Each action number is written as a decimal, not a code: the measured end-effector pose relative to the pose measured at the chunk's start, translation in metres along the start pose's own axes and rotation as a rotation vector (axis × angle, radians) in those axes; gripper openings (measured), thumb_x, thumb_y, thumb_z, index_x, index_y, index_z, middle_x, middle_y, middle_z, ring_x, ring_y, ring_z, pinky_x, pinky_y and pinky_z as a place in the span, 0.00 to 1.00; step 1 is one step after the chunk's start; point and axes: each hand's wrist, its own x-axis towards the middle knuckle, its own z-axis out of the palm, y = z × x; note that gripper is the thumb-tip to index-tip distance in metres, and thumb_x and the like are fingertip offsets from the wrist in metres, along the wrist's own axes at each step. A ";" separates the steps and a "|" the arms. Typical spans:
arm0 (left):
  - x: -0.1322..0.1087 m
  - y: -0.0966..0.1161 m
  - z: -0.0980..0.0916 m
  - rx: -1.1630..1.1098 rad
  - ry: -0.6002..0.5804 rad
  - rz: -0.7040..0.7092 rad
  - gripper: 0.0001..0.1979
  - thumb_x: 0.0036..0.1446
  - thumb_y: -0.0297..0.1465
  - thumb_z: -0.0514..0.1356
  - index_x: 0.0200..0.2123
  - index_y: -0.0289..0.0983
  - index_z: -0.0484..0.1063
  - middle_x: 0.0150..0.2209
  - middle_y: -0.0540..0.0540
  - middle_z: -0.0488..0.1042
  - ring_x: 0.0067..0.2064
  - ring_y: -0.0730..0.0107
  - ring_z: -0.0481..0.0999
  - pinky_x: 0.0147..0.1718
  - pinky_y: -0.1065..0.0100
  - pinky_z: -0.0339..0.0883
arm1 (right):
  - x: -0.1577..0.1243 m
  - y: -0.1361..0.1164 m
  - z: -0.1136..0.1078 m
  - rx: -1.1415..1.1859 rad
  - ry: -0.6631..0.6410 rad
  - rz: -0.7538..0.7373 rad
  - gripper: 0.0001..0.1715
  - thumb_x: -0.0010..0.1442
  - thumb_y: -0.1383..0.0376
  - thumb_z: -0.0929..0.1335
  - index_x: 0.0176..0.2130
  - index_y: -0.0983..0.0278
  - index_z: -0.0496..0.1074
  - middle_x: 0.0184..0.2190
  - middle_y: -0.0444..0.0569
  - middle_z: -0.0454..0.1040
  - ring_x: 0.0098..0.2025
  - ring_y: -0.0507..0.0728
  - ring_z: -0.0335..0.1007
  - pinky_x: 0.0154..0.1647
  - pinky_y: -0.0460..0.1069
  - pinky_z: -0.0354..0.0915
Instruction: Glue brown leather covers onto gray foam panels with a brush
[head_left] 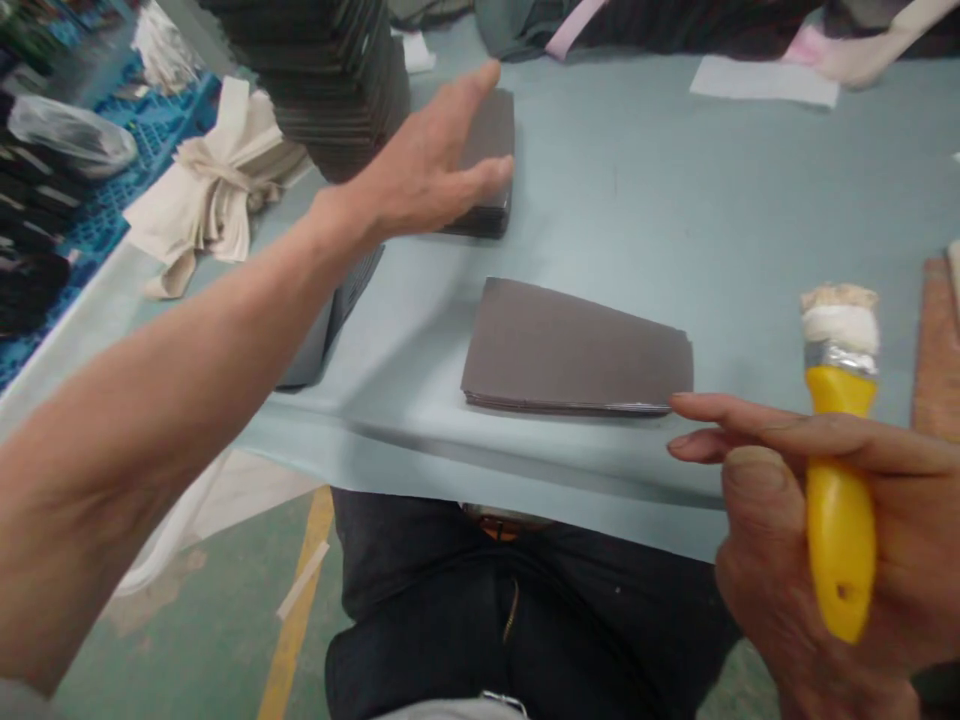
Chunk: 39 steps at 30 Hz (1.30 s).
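While the right hand (799,560) has its grip curled around a yellow-handled brush (840,520), fingertips (691,404) beside grey panels (574,345) on the bench (720,210), the left hand (424,165) spreads wide over another stack (493,125).

Here's my bare left forearm (225,330), slanting up from the lower left, the wrist (341,212) almost in line with it, and my left hand (427,165) stretched well forward, fingers extended, thumb (484,182) standing apart! Across from it, my right hand (780,550) sits lower, closer in, gripping, index finger (750,415) pointing leftward, another fingertip just beneath, thumb (754,480) upward.
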 end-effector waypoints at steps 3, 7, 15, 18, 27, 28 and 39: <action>-0.070 0.009 0.025 -0.166 0.095 0.129 0.33 0.76 0.42 0.58 0.73 0.27 0.62 0.75 0.35 0.67 0.75 0.52 0.68 0.76 0.47 0.59 | -0.010 -0.010 0.003 0.182 0.030 0.050 0.14 0.63 0.50 0.75 0.40 0.56 0.78 0.39 0.56 0.85 0.28 0.62 0.81 0.31 0.59 0.77; -0.141 0.024 0.067 -0.457 0.186 0.113 0.23 0.75 0.43 0.58 0.63 0.35 0.77 0.64 0.40 0.81 0.66 0.54 0.80 0.70 0.53 0.69 | -0.014 -0.017 0.003 0.411 0.081 0.120 0.22 0.61 0.39 0.76 0.41 0.52 0.79 0.29 0.48 0.81 0.27 0.64 0.77 0.25 0.59 0.68; -0.183 0.043 0.115 -0.689 0.361 0.016 0.17 0.76 0.34 0.56 0.59 0.36 0.79 0.62 0.39 0.82 0.65 0.59 0.80 0.70 0.56 0.70 | 0.004 -0.006 0.013 0.529 0.008 0.153 0.24 0.71 0.43 0.67 0.39 0.52 0.86 0.17 0.45 0.68 0.15 0.55 0.61 0.14 0.50 0.51; -0.188 0.045 0.116 -0.686 0.373 0.053 0.16 0.76 0.32 0.55 0.59 0.36 0.78 0.65 0.38 0.79 0.68 0.60 0.78 0.72 0.56 0.68 | 0.010 -0.006 0.025 0.523 0.000 0.149 0.26 0.71 0.44 0.67 0.33 0.54 0.86 0.20 0.46 0.72 0.18 0.53 0.64 0.18 0.48 0.57; -0.182 0.059 0.110 -0.527 0.479 0.195 0.13 0.75 0.29 0.60 0.58 0.35 0.77 0.63 0.35 0.81 0.67 0.56 0.78 0.69 0.52 0.70 | 0.042 0.001 0.047 0.556 -0.035 0.215 0.25 0.66 0.43 0.72 0.33 0.61 0.81 0.17 0.40 0.67 0.19 0.50 0.63 0.20 0.46 0.61; -0.180 0.060 0.109 -0.500 0.492 0.212 0.13 0.74 0.29 0.60 0.57 0.34 0.77 0.63 0.35 0.81 0.68 0.55 0.78 0.69 0.52 0.70 | 0.045 0.002 0.049 0.546 -0.032 0.219 0.24 0.65 0.44 0.73 0.33 0.61 0.81 0.18 0.40 0.68 0.19 0.50 0.63 0.20 0.46 0.61; -0.171 0.107 0.101 -0.305 0.437 0.273 0.10 0.75 0.33 0.59 0.53 0.36 0.77 0.60 0.45 0.83 0.69 0.54 0.76 0.75 0.50 0.59 | 0.123 0.016 0.074 0.429 -0.229 0.148 0.30 0.60 0.38 0.77 0.36 0.62 0.77 0.16 0.36 0.62 0.18 0.49 0.56 0.21 0.46 0.60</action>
